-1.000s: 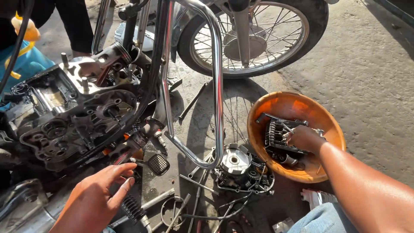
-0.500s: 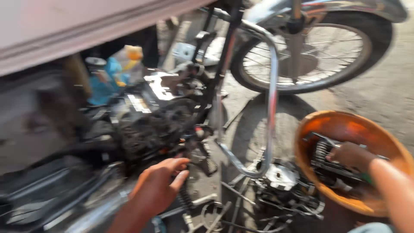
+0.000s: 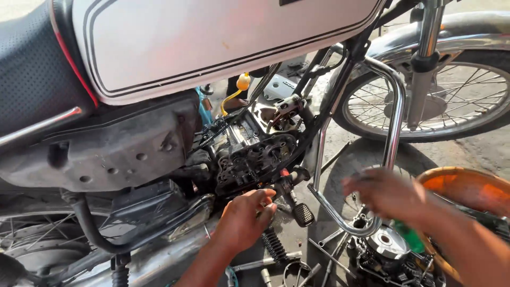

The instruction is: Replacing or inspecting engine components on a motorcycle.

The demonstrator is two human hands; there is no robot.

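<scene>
We work on the opened engine [image 3: 255, 157] under the white fuel tank [image 3: 212, 42]. Its side cover is already off, leaving gears and casing bare. Our left hand [image 3: 244, 218] rests just below the engine, fingers curled at its lower edge; whether it grips anything we cannot tell. Our right hand [image 3: 390, 194], blurred, hangs loosely open right of the engine by the chrome crash bar [image 3: 393, 127]. Removed parts [image 3: 388, 250] lie on the ground below-right, beside an orange basin [image 3: 467, 186]; refitting is not yet done.
</scene>
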